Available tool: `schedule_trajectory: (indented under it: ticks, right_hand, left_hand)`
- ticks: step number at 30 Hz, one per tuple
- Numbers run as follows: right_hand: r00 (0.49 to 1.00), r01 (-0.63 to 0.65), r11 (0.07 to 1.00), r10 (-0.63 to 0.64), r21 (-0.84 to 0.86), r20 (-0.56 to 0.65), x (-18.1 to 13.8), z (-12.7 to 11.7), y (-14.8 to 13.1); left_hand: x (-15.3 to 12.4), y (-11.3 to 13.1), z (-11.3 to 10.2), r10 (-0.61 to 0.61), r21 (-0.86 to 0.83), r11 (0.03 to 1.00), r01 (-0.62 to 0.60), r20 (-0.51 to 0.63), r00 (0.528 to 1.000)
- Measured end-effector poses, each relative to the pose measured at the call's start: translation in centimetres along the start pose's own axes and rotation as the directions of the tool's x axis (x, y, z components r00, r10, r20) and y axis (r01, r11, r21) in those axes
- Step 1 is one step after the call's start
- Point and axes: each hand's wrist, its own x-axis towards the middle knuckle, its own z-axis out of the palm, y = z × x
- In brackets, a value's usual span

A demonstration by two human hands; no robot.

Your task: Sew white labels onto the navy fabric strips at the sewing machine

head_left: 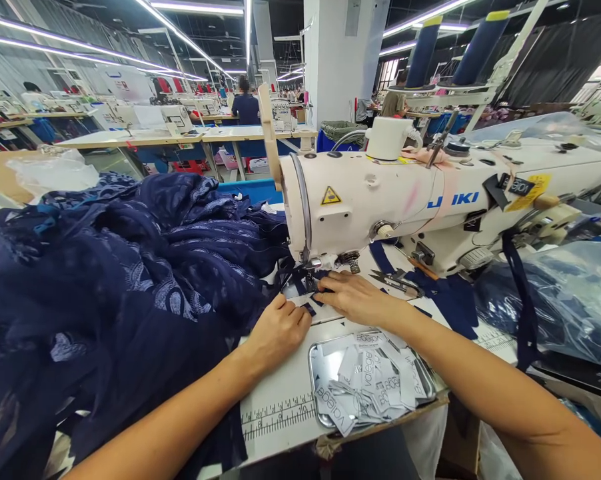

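Note:
A white sewing machine (430, 193) stands across the table, its needle and presser foot (310, 270) low at the left end. My left hand (278, 330) rests on the table just in front of the foot, fingers curled and pressed down on a small piece of dark navy fabric (308, 308). My right hand (353, 297) lies flat beside the foot, fingers stretched toward the needle, pressing the same fabric. A large heap of navy lace fabric (120, 267) fills the table's left side and reaches up to the needle.
A metal tray (320, 407) of white woven labels sits near the front edge. Thread snips (395, 281) lie under the machine arm. Bagged navy fabric (560, 300) lies right. Two navy thread cones (423, 50) stand behind. Other workstations and people are far back.

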Motion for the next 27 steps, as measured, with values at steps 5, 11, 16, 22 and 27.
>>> schedule_trajectory:
  ticks: [5, 11, 16, 22, 27]
  right_hand:
    - [0.998, -0.038, 0.998, 0.040, 0.048, -0.047, 0.4, 0.3, 0.5]
    - [0.950, -0.266, 0.779, 0.310, 0.568, 0.019, -0.1, -1.9, 0.9]
    - [0.936, -0.285, 0.455, 0.320, 0.844, 0.143, -2.2, -2.8, 0.8]
    - [0.923, -0.299, 0.445, 0.360, 0.844, 0.138, -6.1, -3.9, 0.4]
    - [0.888, -0.385, 0.792, 0.458, 0.473, -0.045, -9.7, -6.4, 0.2]
  left_hand:
    - [-0.1, 0.0, 0.2, -0.001, -0.011, 1.000, 0.001, 0.004, 1.000]
    - [-0.3, -0.2, 0.2, 0.003, -0.009, 1.000, -0.004, -0.021, 1.000]
    - [-0.1, -0.4, -0.2, 0.005, -0.018, 1.000, -0.005, -0.014, 1.000]
    - [0.5, -0.7, -0.6, 0.014, 0.007, 1.000, -0.014, -0.025, 1.000]
    - [0.5, -1.1, -0.5, 0.054, 0.022, 0.998, -0.052, -0.105, 0.993]
